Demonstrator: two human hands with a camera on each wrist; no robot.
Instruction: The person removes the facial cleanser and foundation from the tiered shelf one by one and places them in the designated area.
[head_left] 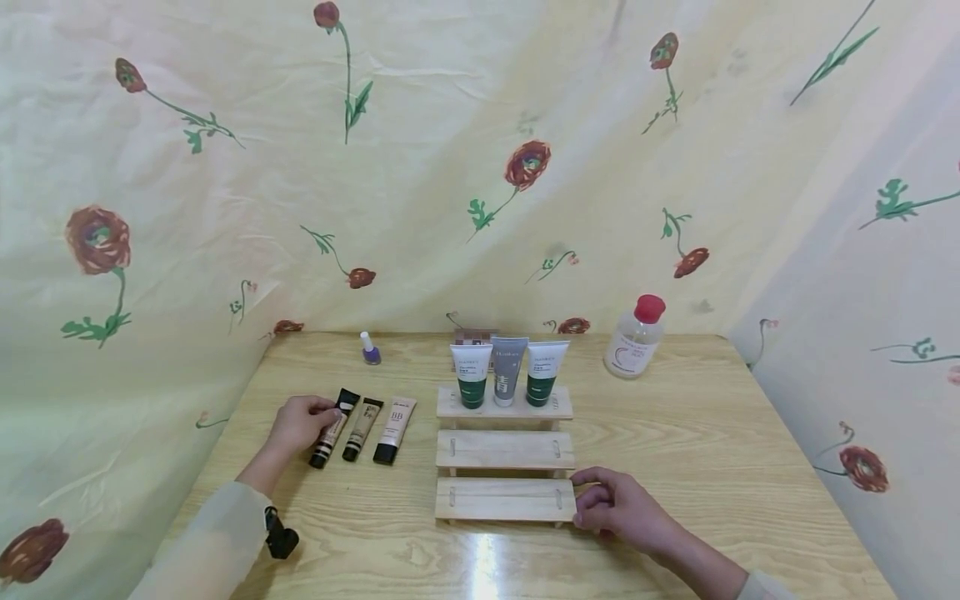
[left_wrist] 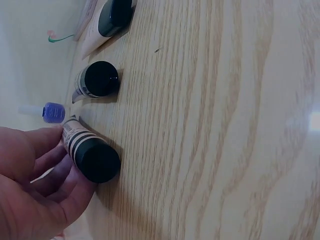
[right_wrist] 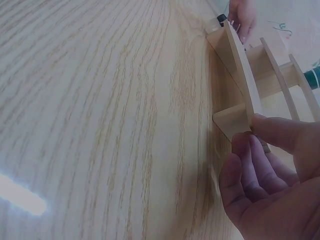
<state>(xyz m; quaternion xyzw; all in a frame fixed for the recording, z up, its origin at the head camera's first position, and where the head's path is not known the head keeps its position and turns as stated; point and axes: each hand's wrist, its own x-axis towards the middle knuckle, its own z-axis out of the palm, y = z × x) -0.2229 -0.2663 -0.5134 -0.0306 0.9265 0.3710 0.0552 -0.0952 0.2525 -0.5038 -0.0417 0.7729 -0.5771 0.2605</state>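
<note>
My left hand (head_left: 297,423) pinches the leftmost cosmetic tube (head_left: 322,446), which has a black cap with bands; in the left wrist view that tube (left_wrist: 82,145) lies between thumb and fingers, cap toward the camera. Beside it lie a tan tube (head_left: 363,429) and a pale pink BB cream tube (head_left: 395,429), both with black caps. On the other side, my right hand (head_left: 626,508) grips the right end of the lowest step of a three-tier wooden rack (head_left: 504,500). The right wrist view has thumb and fingertips at that board's edge (right_wrist: 245,75).
Two white-and-green tubes (head_left: 471,371) (head_left: 545,371) and a grey tube (head_left: 507,371) stand on the top step. Behind them is a palette (head_left: 474,337). A purple nail polish bottle (head_left: 371,350) and a red-capped clear bottle (head_left: 633,342) stand near the table's back edge, before a floral curtain.
</note>
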